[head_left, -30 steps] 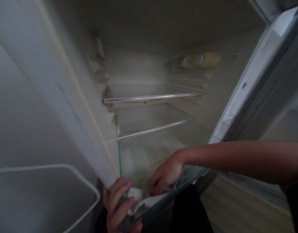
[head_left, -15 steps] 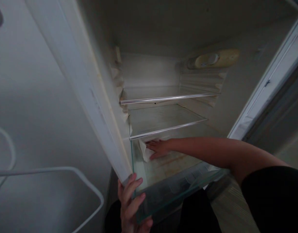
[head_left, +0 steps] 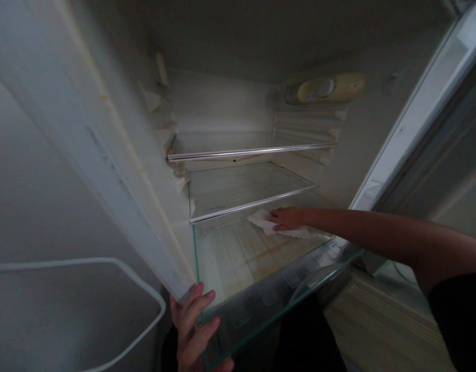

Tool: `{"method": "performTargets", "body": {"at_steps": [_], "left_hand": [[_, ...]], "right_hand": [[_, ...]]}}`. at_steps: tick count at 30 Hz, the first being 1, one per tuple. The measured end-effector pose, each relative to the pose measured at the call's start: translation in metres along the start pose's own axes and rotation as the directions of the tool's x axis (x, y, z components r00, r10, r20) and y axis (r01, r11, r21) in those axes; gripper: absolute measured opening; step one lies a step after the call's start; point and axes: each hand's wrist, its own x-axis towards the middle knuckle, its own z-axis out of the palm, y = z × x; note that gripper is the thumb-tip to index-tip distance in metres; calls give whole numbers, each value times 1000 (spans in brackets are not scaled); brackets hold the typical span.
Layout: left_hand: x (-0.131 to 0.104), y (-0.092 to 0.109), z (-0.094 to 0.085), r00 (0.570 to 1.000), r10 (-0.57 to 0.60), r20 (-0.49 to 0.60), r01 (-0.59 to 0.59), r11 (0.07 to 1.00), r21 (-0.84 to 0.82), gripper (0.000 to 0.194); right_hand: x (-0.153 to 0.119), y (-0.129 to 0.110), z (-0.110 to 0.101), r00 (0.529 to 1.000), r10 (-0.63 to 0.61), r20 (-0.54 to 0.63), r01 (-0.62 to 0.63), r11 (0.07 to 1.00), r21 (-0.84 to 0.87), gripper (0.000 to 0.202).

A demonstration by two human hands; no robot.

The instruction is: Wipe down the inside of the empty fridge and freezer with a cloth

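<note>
Inside an open fridge, my right hand [head_left: 289,218] presses a white cloth [head_left: 263,222] onto the lowest glass shelf [head_left: 230,263], toward its right side. Brownish stains show on or beneath that glass. At the shelf's front left corner, my left hand [head_left: 197,325] holds the glass edge, with fingers on top and the thumb low near the front. Above the cloth is a middle glass shelf [head_left: 238,191] with a shiny front rim.
An upper glass shelf [head_left: 230,142] spans the fridge. A yellowish control box [head_left: 342,88] with a round knob is on the right inner wall. The open door [head_left: 435,144] stands at right. A white cable [head_left: 125,268] hangs at lower left.
My right hand and the cloth have moved right across the lowest shelf. My left hand keeps its hold on the corner. The view has shifted slightly.
</note>
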Motion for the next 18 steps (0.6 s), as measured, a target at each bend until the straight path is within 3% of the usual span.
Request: {"method": "performTargets", "body": {"at_steps": [3,7,10,12,14,18], "left_hand": [[3,2,-1,1000,13,-3,-13,1000,6,34],[7,6,-4,999,4,38,-5,999,32,35],[8,8,-7,997,2,82,-4,1000,28,35],[7,8,-9,995,8,103,-11,1000,29,36],[5,7,-10,994,14,108,-17,1000,24,37],[2,5,-6,998,-4,58,5,1000,-8,37]], "right_hand": [[29,-56,5,947,-315,-62,312,948,-55,66],[58,-132,6,891,-443,-98,446,895,12,73],[67,-162,1,889,-452,-77,457,887,67,81],[66,-164,-3,914,-406,-19,405,906,123,82],[59,-150,-4,943,-322,81,303,935,183,84],[26,-85,1,965,-24,262,-43,968,247,99]]}}
